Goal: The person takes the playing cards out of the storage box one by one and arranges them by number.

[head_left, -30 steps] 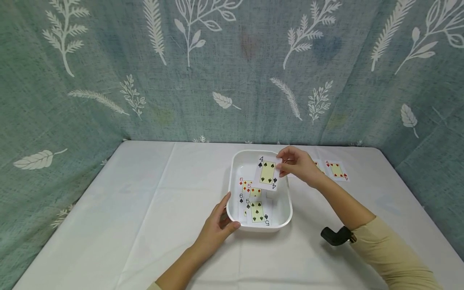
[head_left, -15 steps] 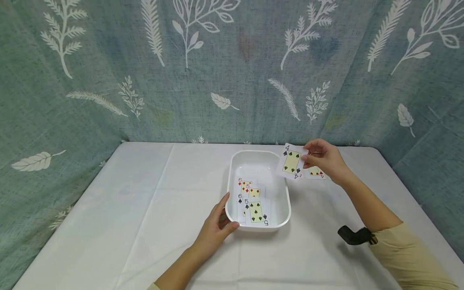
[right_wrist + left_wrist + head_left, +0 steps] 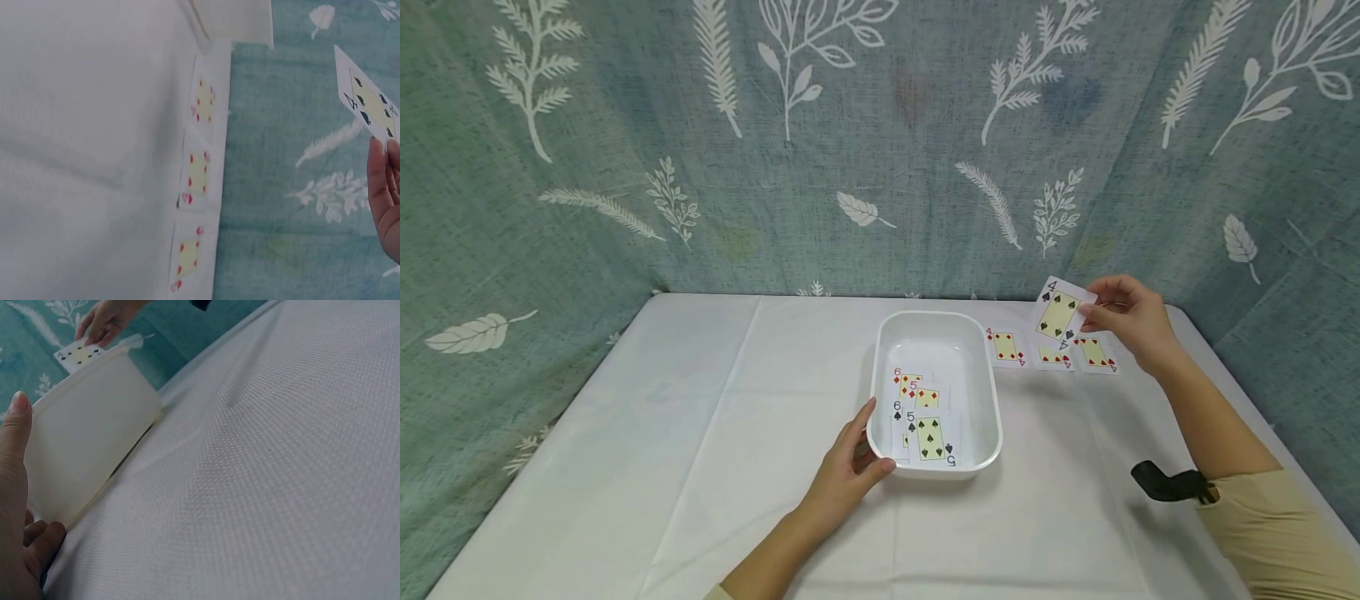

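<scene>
Spade four [image 3: 1060, 314] — in right hand [image 3: 1129, 319]

Blue-green curtain [image 3: 895, 158] w/ wht leaf prints [image 3: 476, 333] behind wht-clothed tbl [image 3: 625, 450]

We note a beige right sleeve [image 3: 1281, 529], creased; curved black attachment [image 3: 1167, 487] at its end; beige left sleeve [image 3: 718, 593] barely showing.
</scene>
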Demonstrator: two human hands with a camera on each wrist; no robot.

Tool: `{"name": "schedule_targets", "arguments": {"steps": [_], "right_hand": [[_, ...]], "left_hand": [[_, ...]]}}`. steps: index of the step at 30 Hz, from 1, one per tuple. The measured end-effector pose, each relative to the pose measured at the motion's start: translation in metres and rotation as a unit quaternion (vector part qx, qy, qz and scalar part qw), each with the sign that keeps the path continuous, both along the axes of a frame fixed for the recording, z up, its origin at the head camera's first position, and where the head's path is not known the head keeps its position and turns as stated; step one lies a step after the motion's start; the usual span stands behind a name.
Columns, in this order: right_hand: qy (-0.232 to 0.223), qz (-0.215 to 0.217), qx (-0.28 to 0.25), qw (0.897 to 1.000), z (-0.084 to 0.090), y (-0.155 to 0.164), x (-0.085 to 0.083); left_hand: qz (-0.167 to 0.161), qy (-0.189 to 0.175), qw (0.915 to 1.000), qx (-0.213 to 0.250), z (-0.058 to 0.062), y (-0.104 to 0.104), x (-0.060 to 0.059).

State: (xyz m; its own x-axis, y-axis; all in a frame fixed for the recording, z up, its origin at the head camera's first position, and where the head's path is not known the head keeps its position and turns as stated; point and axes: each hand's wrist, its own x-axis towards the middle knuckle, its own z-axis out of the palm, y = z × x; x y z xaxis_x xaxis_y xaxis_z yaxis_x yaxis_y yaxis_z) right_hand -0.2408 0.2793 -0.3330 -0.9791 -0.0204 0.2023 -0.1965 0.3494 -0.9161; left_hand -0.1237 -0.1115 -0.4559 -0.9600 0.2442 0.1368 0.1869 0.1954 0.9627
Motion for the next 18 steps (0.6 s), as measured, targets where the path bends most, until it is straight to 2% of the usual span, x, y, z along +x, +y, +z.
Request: {"name": "schedule_targets", "arguments": {"steps": [8,15,18], "right_hand": [[-0.019,-0.058,0.000,0.998,-0.005,0.028,0.002],[-0.038,-0.084,-0.049,0.995,-0.007,0.054,0.002],[-0.039,-0.101,-0.043,0.993,-0.018,0.073,-0.005]], "left_hand": [[-0.003,0.012,0.9999,0.008,-0.002,-0.001,0.000],[0.002,0.007,0.9999,-0.009,-0.002,-0.001,0.000],[-0.002,0.005,1.0000,-0.007,-0.002,0.000,0.000]]}}
